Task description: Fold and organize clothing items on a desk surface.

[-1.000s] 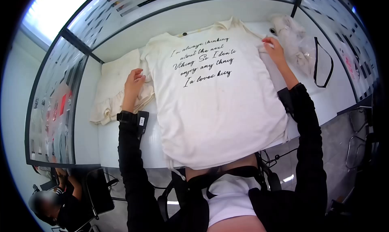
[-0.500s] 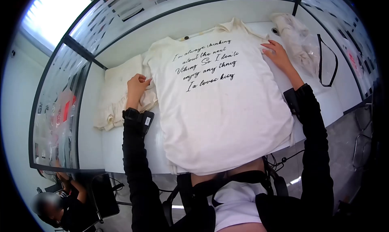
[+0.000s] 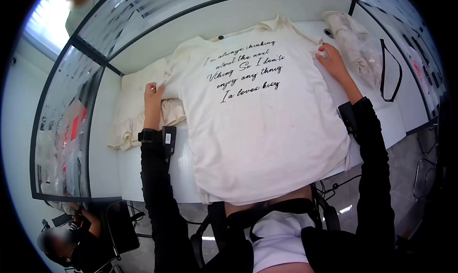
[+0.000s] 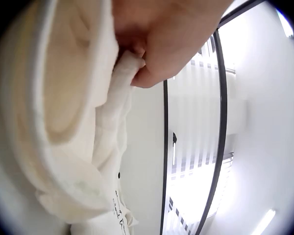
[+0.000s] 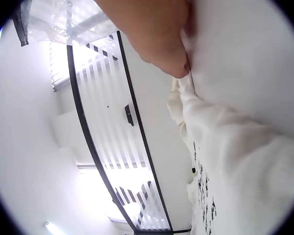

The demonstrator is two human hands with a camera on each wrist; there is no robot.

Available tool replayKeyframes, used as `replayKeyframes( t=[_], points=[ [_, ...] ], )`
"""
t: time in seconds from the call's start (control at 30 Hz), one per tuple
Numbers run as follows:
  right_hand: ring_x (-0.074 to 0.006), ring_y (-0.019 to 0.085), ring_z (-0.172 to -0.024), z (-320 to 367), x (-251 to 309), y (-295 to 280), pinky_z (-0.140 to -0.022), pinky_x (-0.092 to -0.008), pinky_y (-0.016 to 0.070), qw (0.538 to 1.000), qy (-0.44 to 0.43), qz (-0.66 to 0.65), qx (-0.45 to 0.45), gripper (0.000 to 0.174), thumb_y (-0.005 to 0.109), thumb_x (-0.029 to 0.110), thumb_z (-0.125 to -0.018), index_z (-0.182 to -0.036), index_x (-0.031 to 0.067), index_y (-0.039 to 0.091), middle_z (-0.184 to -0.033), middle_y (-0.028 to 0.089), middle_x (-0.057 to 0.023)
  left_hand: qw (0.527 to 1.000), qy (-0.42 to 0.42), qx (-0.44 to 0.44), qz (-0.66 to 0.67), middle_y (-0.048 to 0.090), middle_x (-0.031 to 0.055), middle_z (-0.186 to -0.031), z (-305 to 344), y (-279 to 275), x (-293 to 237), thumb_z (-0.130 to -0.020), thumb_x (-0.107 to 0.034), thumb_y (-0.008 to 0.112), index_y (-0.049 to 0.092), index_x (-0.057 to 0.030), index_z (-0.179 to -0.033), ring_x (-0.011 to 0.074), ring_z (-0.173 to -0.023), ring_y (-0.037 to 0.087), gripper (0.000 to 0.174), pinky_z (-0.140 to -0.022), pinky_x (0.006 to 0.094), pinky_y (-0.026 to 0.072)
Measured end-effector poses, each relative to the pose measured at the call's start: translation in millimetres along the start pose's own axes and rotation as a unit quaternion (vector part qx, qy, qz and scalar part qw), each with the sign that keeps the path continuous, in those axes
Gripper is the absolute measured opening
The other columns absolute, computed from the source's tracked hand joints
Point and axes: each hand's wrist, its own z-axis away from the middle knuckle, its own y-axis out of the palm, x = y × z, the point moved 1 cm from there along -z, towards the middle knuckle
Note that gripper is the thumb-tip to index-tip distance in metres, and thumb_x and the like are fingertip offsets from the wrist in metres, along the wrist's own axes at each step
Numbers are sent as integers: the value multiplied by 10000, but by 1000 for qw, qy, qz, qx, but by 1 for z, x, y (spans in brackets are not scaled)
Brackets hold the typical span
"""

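Cream short-sleeve shirt (image 3: 262,130) lies spread on the white tabletop (image 3: 182,187), centre, between the two arms. Collar points to the far side, hem to the near side, at the near table edge. Long axis runs near to far, far end leaning slightly left. Printed side up: five lines of black script (image 3: 245,72), all on the far half, readable from the near side, lines climbing to the right.

Left hand (image 3: 152,101): at the shirt's left sleeve, thumb and fingers narrow, pinching the sleeve edge; left wrist view shows cloth between them. Right hand (image 3: 334,63): at the right sleeve, thumb and finger tips on the cloth, pinching its edge. Other right fingers partly hidden, can't tell their exact bend.

Counts:
- 1 spread shirt.
- 1 folded cream garment pile (image 3: 138,94), left, ruffled edge to the near side, just beside the spread shirt. Can't tell how many pieces are in it.
- 1 cream cloth bundle (image 3: 355,51), far right, partly under clear plastic.
- 1 black strap loop (image 3: 400,77), right of the bundle.
- 2 wrist cameras, 1 per arm: left one (image 3: 168,141), right one (image 3: 347,118).
- 2 other people: seated person (image 3: 71,244) near left, standing person (image 3: 85,13) far left, behind the partition (image 3: 67,130).
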Motion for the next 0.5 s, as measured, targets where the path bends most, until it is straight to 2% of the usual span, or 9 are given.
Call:
replayKeyframes(
  t=[0.07, 0.17, 0.27, 0.3, 0.37, 0.4, 0.5],
  points=[
    [-286, 515, -940, -3, 0, -1, -843, -354, 391, 1000, -2, -11, 2, 186, 619, 185, -745, -817, 33, 537, -971, 547, -137, 999, 6, 31, 32, 550, 56, -884, 13, 4, -18, -769, -27, 480, 478, -11, -1048, 112, -746, 509, 280, -640, 225, 427],
    [-254, 541, -856, -2, -7, 5, -762, -329, 427, 998, 10, -55, -26, 184, 623, 156, -739, -801, 22, 514, -918, 548, -117, 978, -22, 144, 146, 548, 85, -1004, 31, 14, -45, -734, 44, 422, 456, 10, -1159, 138, -854, 537, 428, -754, 236, 438],
    [-205, 551, -843, -3, -10, 6, -725, -287, 440, 983, 75, -160, -41, 188, 628, 153, -747, -807, 24, 505, -916, 537, -86, 977, -29, 158, 139, 489, 117, -1145, 19, 12, -34, -721, 87, 384, 370, 13, -1269, 161, -957, 529, 553, -835, 260, 438],
    [-186, 555, -855, -3, -5, 5, -734, -282, 436, 977, 76, -187, -65, 191, 622, 164, -765, -815, 25, 502, -882, 540, -54, 980, -34, 153, 122, 452, 124, -1203, 17, 11, -33, -737, 74, 394, 396, 13, -1255, 177, -1016, 511, 521, -876, 272, 418],
    [-158, 564, -851, -7, -15, 8, -733, -271, 440, 960, 123, -250, -37, 184, 615, 173, -785, -812, 35, 496, -833, 536, -26, 982, -52, 121, 136, 461, 119, -1180, 19, 13, -34, -768, 53, 411, 405, 21, -1244, 175, -1006, 514, 478, -873, 260, 416],
    [-120, 567, -808, -8, -19, 8, -682, -241, 454, 954, 117, -274, -33, 173, 603, 180, -808, -811, 48, 491, -787, 525, -12, 979, -48, 110, 162, 494, 100, -1123, 22, 14, -36, -805, 21, 427, 423, 27, -1227, 167, -993, 516, 421, -868, 250, 413],
    [-106, 595, -695, -8, -13, 7, -580, -203, 460, 944, 123, -294, -91, 155, 579, 184, -834, -823, 62, 484, -765, 523, -21, 976, -20, 64, 207, 528, 83, -1039, 12, 4, -20, -827, -28, 473, 461, 18, -1178, 147, -905, 537, 354, -776, 240, 455]
  ],
)
